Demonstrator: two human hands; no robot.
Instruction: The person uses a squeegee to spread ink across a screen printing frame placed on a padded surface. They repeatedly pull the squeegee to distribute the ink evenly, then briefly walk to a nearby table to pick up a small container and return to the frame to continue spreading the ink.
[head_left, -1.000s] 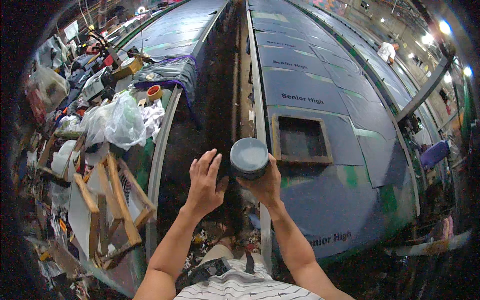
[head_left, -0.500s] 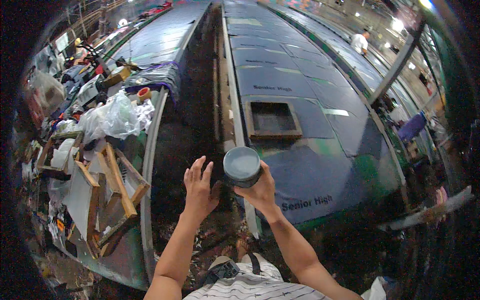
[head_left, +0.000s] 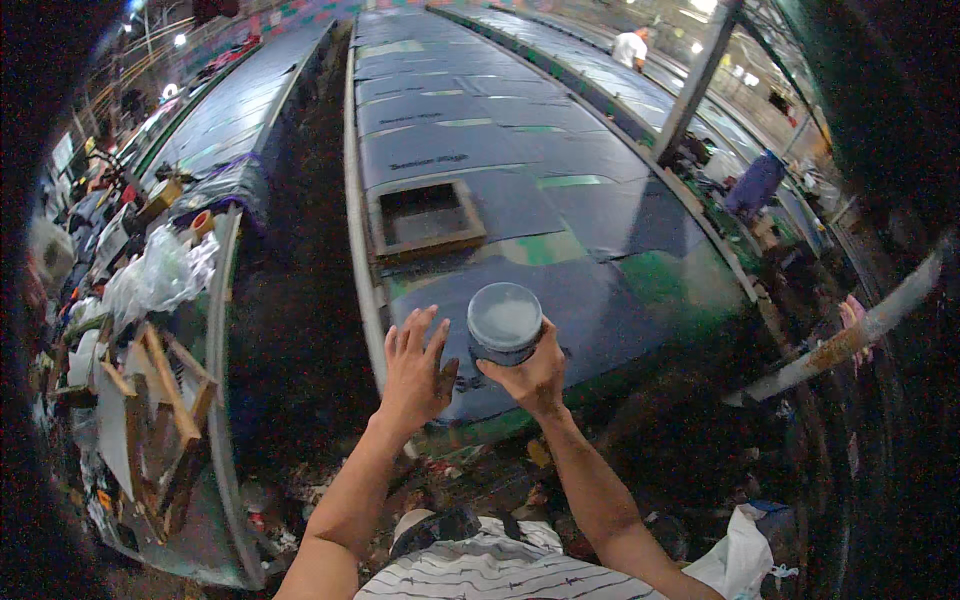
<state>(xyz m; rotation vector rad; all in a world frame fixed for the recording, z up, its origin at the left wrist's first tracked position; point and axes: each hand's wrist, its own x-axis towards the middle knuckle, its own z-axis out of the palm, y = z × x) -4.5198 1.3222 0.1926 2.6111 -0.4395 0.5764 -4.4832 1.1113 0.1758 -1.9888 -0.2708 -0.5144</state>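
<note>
My right hand (head_left: 535,372) is wrapped round a round, dark-sided container with a pale grey top (head_left: 505,315), held up in front of me over the near end of a long printing table. Beside it on the left, my left hand (head_left: 417,365) is raised with its fingers spread, holding nothing and apart from the container. Dark blue fabric pieces (head_left: 500,220) cover the table, some bearing black print. A wooden-framed printing screen (head_left: 430,240) lies flat on the fabric beyond my hands, near the table's left edge.
On the left, another table holds leaning wooden frames (head_left: 175,400), clear plastic bags (head_left: 165,265) and a tape roll (head_left: 203,222). A dark aisle separates the tables. A metal bar (head_left: 850,325) juts in from the right. A person (head_left: 630,48) in white stands far off at right.
My view has swung to the right, so the tables and screen sit further left. Both hands have moved from the aisle's edge to over the table's near end, the container still in my right hand.
</note>
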